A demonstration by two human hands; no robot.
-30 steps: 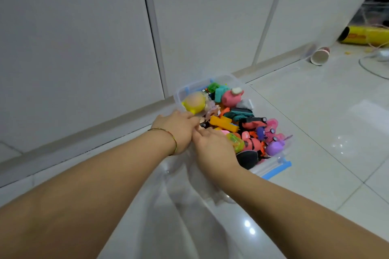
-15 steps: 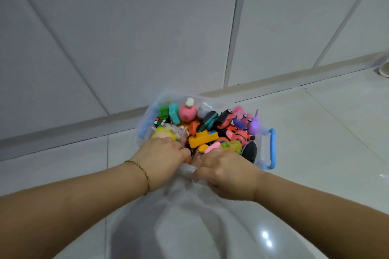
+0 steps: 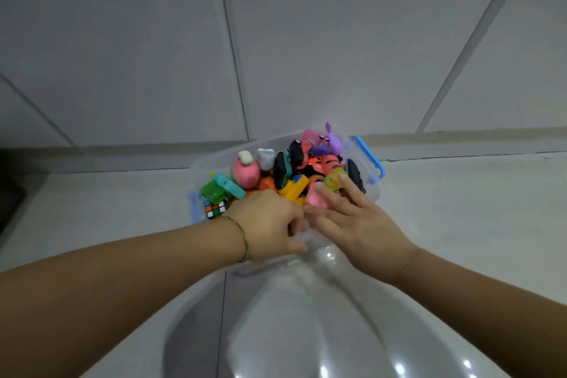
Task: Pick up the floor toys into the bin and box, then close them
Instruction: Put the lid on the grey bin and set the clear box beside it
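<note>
A clear plastic box [image 3: 375,193] with blue latches [image 3: 369,158] stands on the floor against the wall, heaped with small colourful toys. Among them are a pink figure [image 3: 245,174], a little puzzle cube [image 3: 215,209] and a purple creature [image 3: 333,142]. A clear lid [image 3: 306,301] slopes from the box's near side toward me. My left hand [image 3: 270,225] grips the lid's far edge, fingers curled over it. My right hand [image 3: 359,228] lies flat with straight fingers on a pink toy [image 3: 316,198] and a yellow-green toy [image 3: 333,179].
Grey wall panels [image 3: 276,40] rise right behind the box above a low skirting strip [image 3: 122,153]. Glossy pale floor tiles [image 3: 475,209] spread to both sides. A dark shape [image 3: 9,202] sits at the far left edge.
My right hand has let go of the lid's edge and spread its fingers onto the toys. My left hand keeps its grip. The view has swung so the box sits square ahead.
</note>
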